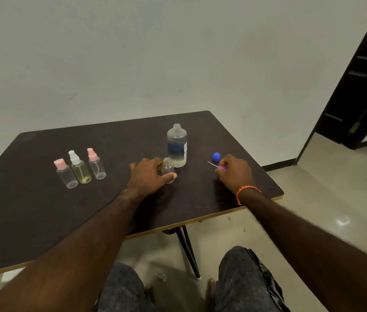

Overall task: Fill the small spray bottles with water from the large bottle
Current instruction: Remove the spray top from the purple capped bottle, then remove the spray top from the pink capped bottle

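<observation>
A: Four small spray bottles in all; three stand capped well off to the outer side of the left hand (150, 174), and that grip is curled round the fourth, the open small bottle (168, 169), upright on the table (42, 210).

B: And the right hand (234, 173)?

A: Its grip pinches the purple spray head (222, 168), dip tube poking out, with the blue cap (216, 156) just beyond its knuckles.

B: The large bottle (177, 145)?

A: Uncapped, standing just behind the held bottle, between the two grips. It looks partly full, so likely the heavy piece; I'd take it round the labelled middle, where thin plastic gives least.

B: The small one?

A: Light, tippy, probably slick when wet. Holding it low on the body, as now, should steady the narrow neck for pouring.
</observation>
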Available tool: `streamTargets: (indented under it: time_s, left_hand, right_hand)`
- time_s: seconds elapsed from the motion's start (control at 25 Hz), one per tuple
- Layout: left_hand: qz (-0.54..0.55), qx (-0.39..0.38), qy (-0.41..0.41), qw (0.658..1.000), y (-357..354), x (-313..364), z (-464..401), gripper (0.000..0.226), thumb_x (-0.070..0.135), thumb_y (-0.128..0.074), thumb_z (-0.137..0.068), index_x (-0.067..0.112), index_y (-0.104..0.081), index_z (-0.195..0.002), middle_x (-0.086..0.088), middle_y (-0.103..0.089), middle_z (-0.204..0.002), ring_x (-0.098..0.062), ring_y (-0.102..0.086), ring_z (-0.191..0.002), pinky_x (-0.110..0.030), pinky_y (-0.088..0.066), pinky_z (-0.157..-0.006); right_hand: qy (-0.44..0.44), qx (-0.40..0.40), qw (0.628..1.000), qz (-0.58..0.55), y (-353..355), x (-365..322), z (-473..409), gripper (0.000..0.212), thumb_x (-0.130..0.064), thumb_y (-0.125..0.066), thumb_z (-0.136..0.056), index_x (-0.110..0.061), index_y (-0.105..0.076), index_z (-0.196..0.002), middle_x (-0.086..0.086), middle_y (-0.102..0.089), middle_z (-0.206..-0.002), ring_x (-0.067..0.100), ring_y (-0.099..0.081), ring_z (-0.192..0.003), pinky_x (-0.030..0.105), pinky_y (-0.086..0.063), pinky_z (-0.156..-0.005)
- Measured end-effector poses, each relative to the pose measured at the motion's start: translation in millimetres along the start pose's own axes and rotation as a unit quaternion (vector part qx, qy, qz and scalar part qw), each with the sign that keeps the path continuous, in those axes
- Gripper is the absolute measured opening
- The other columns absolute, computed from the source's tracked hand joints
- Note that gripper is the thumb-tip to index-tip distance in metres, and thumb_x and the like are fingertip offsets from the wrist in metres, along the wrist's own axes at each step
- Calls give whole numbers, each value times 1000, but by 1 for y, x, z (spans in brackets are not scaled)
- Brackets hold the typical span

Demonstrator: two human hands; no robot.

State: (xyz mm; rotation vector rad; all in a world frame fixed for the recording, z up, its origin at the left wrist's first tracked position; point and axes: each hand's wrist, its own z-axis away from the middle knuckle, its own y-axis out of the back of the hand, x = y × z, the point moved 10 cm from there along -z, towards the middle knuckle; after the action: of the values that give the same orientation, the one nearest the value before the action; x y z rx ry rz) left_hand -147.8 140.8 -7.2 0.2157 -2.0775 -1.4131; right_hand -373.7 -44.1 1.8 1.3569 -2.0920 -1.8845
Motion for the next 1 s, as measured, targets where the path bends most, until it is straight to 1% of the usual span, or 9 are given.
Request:
streamTargets:
  time_s: [0.12, 0.2, 0.36, 0.44, 0.56, 0.72, 0.8, 0.92, 1.0]
  left_hand:
    - [-3, -6, 2, 1000, 3, -2, 1, 56, 78, -64, -84, 29, -68, -112, 10, -70, -101, -14, -61, -103, -46, -36, -99]
    - [-4, -7, 2, 1000, 4, -2, 3, 55, 78, -63, -84, 30, -69, -110, 11, -70, -101, -14, -62, -103, -47, -38, -100]
    - [-8, -26, 1, 1000, -1, -2, 5, 54, 81, -60, -83, 31, -67, -104, 12, -70, -97, -13, -61, -100, -48, -39, -100]
    - [-10, -36, 0, 999, -5, -4, 7, 54, 83, -59, -82, 32, -64, -99, 13, -66, -92, -13, -59, -97, -47, -38, -99]
    - [-8, -30, 3, 999, -8, -8, 8, 49, 80, -61, -83, 32, -57, -88, 16, -60, -84, -14, -58, -93, -45, -39, -95]
    - [-11, -25, -1, 1000, -5, -8, 7, 48, 78, -63, -84, 31, -53, -80, 16, -58, -80, -13, -57, -88, -45, -40, -94]
    - [-18, -31, 0, 999, -5, -8, 7, 47, 78, -63, -84, 32, -52, -80, 16, -58, -81, -13, -57, -90, -45, -40, -95]
    - [-21, -33, 3, 999, -3, -9, 7, 45, 77, -64, -84, 33, -54, -85, 15, -59, -85, -13, -57, -93, -45, -39, -97]
    - [-22, -32, 6, 999, -1, -10, 9, 44, 76, -64, -85, 33, -57, -92, 13, -62, -89, -13, -56, -96, -45, -38, -98]
  right_hand:
    - [-7, -22, 999, 25, -14, 1, 0, 15, -26, -70, -89, -16, -62, -96, 6, -70, -88, 26, -66, -85, 38, -55, -79]
    - [-11, -22, 999, 25, -17, 2, -3, 20, -28, -72, -89, -16, -60, -101, 5, -69, -88, 25, -66, -85, 39, -56, -80]
    - [-13, -37, 999, 28, -20, 6, -6, 35, -31, -76, -87, -17, -57, -112, 2, -68, -90, 20, -64, -82, 37, -56, -81]
    - [-1, -34, 999, 37, -18, 5, -7, 38, -33, -76, -86, -16, -56, -114, 2, -68, -92, 20, -62, -82, 35, -53, -79]
    - [10, -40, 998, 43, -19, 4, -8, 38, -35, -76, -87, -16, -56, -113, 3, -68, -93, 18, -60, -81, 32, -49, -75]
    - [10, -45, 997, 57, -20, 4, -8, 39, -38, -76, -87, -16, -57, -113, 3, -68, -96, 20, -63, -85, 37, -55, -81]
    - [10, -44, 997, 62, -20, 3, -8, 36, -37, -75, -87, -16, -59, -111, 3, -68, -95, 20, -62, -85, 36, -54, -81]
    - [10, -45, 995, 85, -20, 2, -9, 25, -34, -72, -89, -14, -63, -100, 4, -68, -90, 23, -64, -85, 34, -51, -76]
    - [-4, -35, 995, 88, -18, 0, -11, 27, -36, -71, -89, -12, -65, -101, 5, -69, -89, 22, -64, -83, 34, -51, -75]
